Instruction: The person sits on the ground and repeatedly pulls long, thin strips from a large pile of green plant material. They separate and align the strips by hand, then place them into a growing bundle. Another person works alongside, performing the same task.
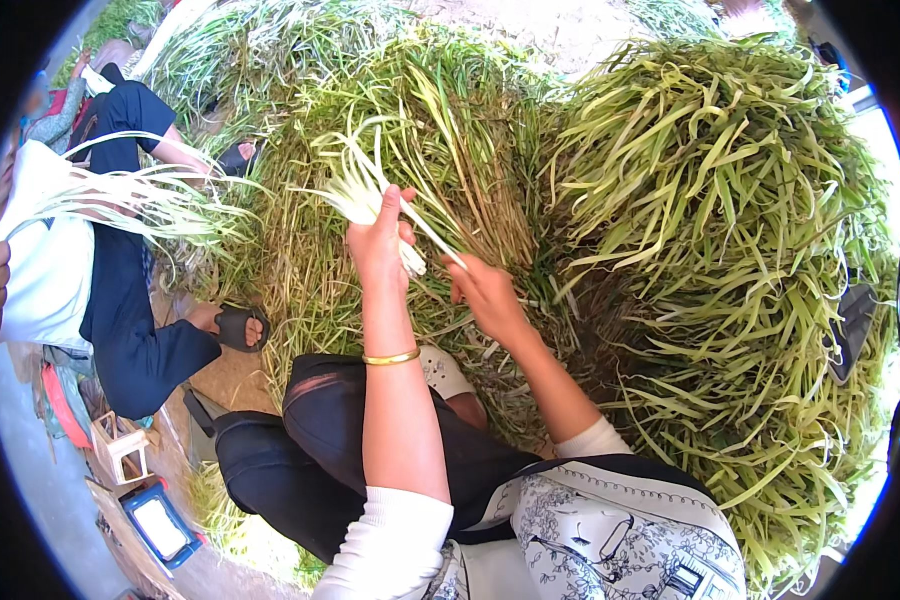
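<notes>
My left hand (379,236) is closed around a bunch of pale, long-leaved allium stalks (345,191), with the thumb up along them. The trimmed white ends (414,262) stick out below the fist, and the leaves fan out at its upper left. In my right hand (487,296) the fingers pinch the lower end of a single white stalk (439,238). That stalk slants up across the left hand's fingertips towards the bunch. Beneath both hands lies a layer of loose green and yellowed leaves (307,247).
A tall heap of green leafy stalks (720,165) rises at my right. Another person (37,277), seated at the left, holds a pale bunch (142,199). A small wooden stool (122,448) and a blue-framed object (161,525) stand at the lower left.
</notes>
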The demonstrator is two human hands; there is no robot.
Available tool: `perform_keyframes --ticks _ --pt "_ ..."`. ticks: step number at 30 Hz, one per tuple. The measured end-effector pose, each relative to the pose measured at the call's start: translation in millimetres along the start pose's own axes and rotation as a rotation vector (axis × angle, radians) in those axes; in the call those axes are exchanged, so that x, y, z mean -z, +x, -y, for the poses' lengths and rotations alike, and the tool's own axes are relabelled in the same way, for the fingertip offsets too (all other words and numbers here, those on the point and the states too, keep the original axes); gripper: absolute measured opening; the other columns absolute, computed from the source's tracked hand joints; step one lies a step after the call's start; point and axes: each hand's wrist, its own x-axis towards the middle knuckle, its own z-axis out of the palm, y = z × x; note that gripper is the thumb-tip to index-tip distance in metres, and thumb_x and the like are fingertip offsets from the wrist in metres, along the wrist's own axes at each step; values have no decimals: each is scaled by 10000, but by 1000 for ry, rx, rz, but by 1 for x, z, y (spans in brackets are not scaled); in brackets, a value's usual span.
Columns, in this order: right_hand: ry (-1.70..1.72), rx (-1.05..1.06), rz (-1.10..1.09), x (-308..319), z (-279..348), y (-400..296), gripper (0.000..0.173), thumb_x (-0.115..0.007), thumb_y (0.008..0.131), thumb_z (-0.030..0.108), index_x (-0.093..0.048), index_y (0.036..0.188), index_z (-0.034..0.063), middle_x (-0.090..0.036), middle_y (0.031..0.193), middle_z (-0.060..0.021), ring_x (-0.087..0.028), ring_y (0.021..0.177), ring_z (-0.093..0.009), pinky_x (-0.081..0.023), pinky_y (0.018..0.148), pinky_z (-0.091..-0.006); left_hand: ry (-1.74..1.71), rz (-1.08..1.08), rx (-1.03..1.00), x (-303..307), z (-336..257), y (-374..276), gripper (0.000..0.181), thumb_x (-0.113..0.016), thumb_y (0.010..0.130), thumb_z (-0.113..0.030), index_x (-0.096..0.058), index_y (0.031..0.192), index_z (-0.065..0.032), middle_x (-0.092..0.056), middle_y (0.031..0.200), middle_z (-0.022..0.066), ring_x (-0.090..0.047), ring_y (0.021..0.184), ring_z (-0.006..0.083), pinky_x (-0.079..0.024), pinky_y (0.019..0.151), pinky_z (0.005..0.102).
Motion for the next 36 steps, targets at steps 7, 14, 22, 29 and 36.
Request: perform_keyframes --ticks 7,14,22,29,36 --pt "-451 183 -77 -18 -51 72 260 -528 837 57 -550 1088 -5 -579 1009 -206 -566 916 -369 -452 803 -431 236 -187 -167 17 -2 13 177 -644 833 -98 -579 947 20 -600 690 62 -535 518 78 -368 409 192" --pt "-875 -57 -163 -33 -116 124 89 -576 781 -11 -582 868 4 -561 847 -164 -575 767 -338 -487 625 -425 162 -152 -45 9 10 18 167 -621 832 -63 -555 947 39 -587 686 74 -547 501 137 -436 478 256" --pt "-365 272 -394 -23 -50 76 117 -633 804 89 -583 896 37 -586 918 -117 -587 741 -331 -458 601 -408 354 -47 40 12 42 15 173 -719 715 -25 -591 825 12 -602 662 58 -479 398 106 -372 371 242" --pt "603 -334 -141 1 -37 53 371 -570 896 275 -494 1114 -16 -593 970 -94 -558 714 -122 -464 678 -265 325 -38 55 2 29 8 177 -713 717 -16 -590 843 -1 -588 655 43 -482 430 97 -377 390 235" --pt "762 -262 29 0 -30 61 239 -504 937 263 -600 881 52 -607 782 -15 -539 663 -75 -436 626 -232 326 70 92 0 15 -1 173 -709 723 -14 -591 850 -7 -576 650 31 -484 455 84 -381 407 223"
